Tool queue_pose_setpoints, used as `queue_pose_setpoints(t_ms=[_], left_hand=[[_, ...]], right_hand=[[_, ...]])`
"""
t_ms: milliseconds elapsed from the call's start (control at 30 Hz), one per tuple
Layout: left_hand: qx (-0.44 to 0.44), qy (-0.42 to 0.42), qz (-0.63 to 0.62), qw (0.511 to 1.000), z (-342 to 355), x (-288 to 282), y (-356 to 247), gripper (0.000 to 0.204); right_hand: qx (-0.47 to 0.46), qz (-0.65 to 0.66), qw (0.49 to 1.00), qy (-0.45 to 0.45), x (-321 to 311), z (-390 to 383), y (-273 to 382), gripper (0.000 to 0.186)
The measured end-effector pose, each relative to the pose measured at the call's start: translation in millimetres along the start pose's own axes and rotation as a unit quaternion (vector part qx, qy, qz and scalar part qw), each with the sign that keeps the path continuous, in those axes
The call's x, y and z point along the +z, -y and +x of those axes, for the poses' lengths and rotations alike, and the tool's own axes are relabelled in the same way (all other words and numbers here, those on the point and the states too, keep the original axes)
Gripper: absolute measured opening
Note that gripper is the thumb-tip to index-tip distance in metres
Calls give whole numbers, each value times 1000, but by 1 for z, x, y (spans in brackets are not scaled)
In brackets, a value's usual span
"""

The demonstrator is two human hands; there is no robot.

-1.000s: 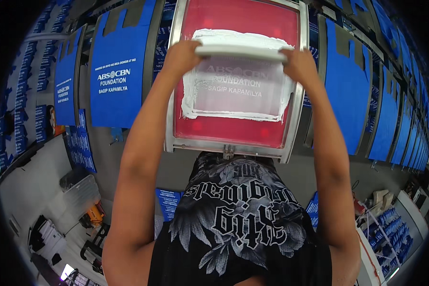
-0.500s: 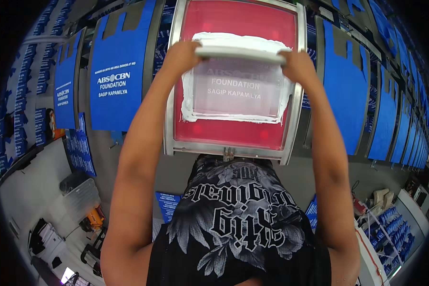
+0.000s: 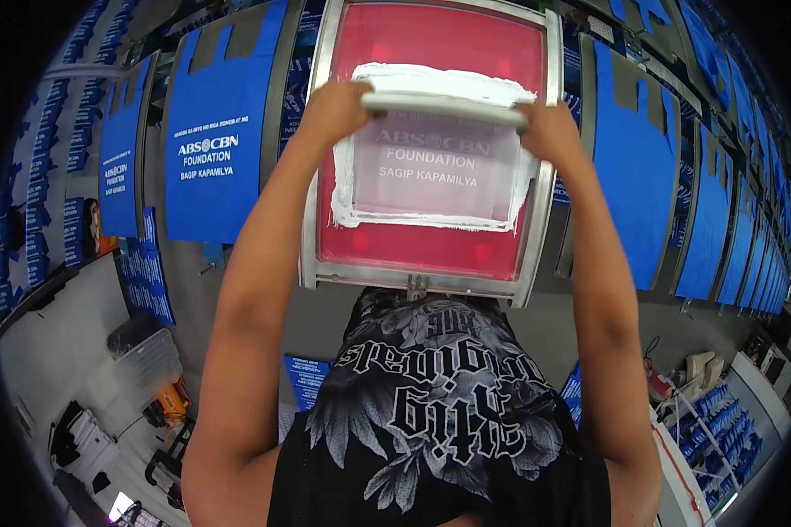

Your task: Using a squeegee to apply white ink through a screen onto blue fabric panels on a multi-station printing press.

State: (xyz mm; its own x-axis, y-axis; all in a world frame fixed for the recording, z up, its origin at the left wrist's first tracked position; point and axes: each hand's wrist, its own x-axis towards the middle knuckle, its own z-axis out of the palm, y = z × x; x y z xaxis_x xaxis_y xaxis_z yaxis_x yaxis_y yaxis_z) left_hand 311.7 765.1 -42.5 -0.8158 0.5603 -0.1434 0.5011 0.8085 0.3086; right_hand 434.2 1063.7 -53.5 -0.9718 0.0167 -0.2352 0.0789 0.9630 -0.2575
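Observation:
A long, pale squeegee (image 3: 446, 108) spans a silk-screen printing frame (image 3: 315, 176), crosswise and tipped slightly down to the right. My left hand (image 3: 336, 107) is closed round its left end, my right hand (image 3: 549, 132) round its right end. Stretched in the metal frame is red mesh (image 3: 413, 250) with a paler, lettered window in its middle. Thick white ink (image 3: 347, 198) rings that window, heaviest along the far side beyond the squeegee. The squeegee's blade edge is hard to make out under its handle.
Flat blue bag pieces (image 3: 215, 123) with white print lie on boards to the left, and more blue pieces (image 3: 633, 158) line the right. A clear plastic bin (image 3: 149, 360) stands at lower left. A rack of blue pieces (image 3: 725, 439) is at lower right.
The squeegee, with both my hands on it, has come slightly nearer to me over the mesh. The whole view has shifted a little.

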Motion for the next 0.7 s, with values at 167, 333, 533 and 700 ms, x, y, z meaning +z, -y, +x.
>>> queue_pose_setpoints(t_ms=[167,333,533,700], left_hand=[[24,25,-55,998,-162,30,-22,36],[14,-32,-38,999,-89,40,-9,31],[-15,17,-20,1000,37,-1,14,43],[24,-307,12,951,-20,-24,-9,47]], right_hand=[[5,20,999,25,40,-147,59,43],[7,-23,999,-33,42,-78,30,38],[-7,-29,999,35,-11,50,-6,42],[35,99,991,77,-61,59,-3,41]])
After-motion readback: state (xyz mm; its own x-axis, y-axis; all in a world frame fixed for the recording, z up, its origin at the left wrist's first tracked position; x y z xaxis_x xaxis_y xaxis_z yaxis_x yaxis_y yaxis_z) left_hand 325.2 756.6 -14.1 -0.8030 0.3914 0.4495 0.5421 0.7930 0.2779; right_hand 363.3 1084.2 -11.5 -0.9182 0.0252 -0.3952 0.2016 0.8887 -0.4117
